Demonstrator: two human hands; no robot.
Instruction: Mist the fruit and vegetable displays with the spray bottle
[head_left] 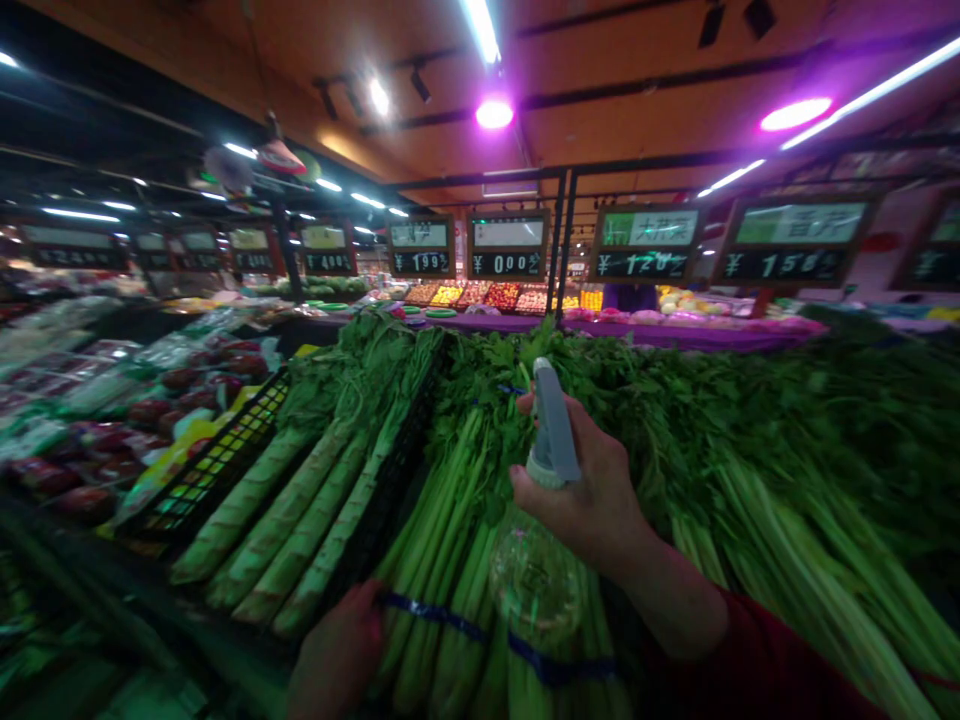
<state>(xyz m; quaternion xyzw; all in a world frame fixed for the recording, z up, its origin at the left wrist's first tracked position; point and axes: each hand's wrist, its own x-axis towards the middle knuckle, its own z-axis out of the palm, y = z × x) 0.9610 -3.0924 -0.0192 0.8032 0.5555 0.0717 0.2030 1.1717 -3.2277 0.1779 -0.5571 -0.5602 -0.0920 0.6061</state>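
My right hand grips the neck of a clear spray bottle with a grey trigger head, held over bundles of celery. The nozzle points away toward the leafy tops. My left hand rests on the near end of a celery bundle bound with blue tape, fingers curled against the stalks. A dark red sleeve covers my right forearm.
Thick peeled green stalks lie left of the celery beside a black crate. Wrapped produce fills the far left. More celery and leafy greens spread right. Price signs hang above distant fruit displays.
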